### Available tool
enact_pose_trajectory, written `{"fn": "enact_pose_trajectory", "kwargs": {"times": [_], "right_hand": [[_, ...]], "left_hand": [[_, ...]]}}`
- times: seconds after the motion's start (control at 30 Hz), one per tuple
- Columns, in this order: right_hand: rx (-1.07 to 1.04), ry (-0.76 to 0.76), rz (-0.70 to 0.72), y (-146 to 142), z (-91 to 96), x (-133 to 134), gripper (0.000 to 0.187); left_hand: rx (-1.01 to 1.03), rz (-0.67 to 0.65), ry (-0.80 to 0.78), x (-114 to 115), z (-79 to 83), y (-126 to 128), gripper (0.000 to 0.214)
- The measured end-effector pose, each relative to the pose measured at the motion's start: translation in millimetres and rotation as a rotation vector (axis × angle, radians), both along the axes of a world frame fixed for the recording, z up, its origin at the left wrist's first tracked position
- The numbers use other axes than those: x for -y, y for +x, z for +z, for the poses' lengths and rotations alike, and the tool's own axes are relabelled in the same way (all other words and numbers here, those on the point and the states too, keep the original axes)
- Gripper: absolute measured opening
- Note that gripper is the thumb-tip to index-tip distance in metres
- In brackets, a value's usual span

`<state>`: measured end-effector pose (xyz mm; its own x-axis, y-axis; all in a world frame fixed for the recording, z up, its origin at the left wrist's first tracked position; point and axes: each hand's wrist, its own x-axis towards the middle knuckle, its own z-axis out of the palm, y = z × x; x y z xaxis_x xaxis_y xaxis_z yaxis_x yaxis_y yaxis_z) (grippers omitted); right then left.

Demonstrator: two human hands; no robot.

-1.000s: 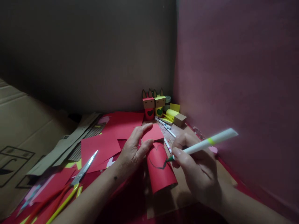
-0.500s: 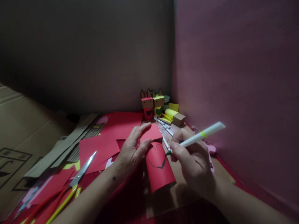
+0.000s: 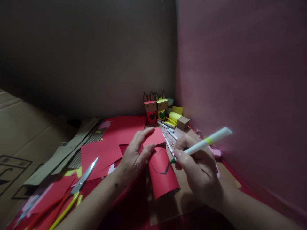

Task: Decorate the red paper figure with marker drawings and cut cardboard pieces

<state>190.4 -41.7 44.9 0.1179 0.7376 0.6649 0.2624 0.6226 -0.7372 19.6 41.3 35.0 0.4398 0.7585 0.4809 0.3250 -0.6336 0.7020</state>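
Observation:
A red paper tube [image 3: 165, 187] lies with a red-topped box [image 3: 155, 136] at its far end. On the tube is a dark heart outline [image 3: 165, 172], thickest along its lower right side. My left hand [image 3: 134, 156] grips this paper figure, fingers along the box and thumb where box and tube meet. Pinched in my right hand [image 3: 199, 169] is a white felt-tip marker [image 3: 203, 142] with a yellow-green band. Its green tip touches the right side of the heart.
Red-and-yellow scissors [image 3: 79, 188] lie partly open at left, beside red paper sheets [image 3: 100, 156] and cardboard strips [image 3: 57, 159]. Two eared paper figures [image 3: 150, 107] stand at the back near a yellow tube [image 3: 175, 116] and several markers [image 3: 165, 125]. A pink wall [image 3: 240, 80] rises at right.
The marker tip has slid slightly down the heart's right side, where the line looks thicker. My left hand keeps its hold. The whole view has shifted a little.

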Motion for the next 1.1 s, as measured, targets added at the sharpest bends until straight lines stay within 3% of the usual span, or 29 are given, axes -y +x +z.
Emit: {"fn": "enact_pose_trajectory", "kwargs": {"times": [1.1], "right_hand": [[-0.036,0.026,-0.047,-1.7,-3.2,-9.9,0.025]], "left_hand": [[-0.006,0.017,-0.040,4.1,2.6,0.0,0.047]]}}
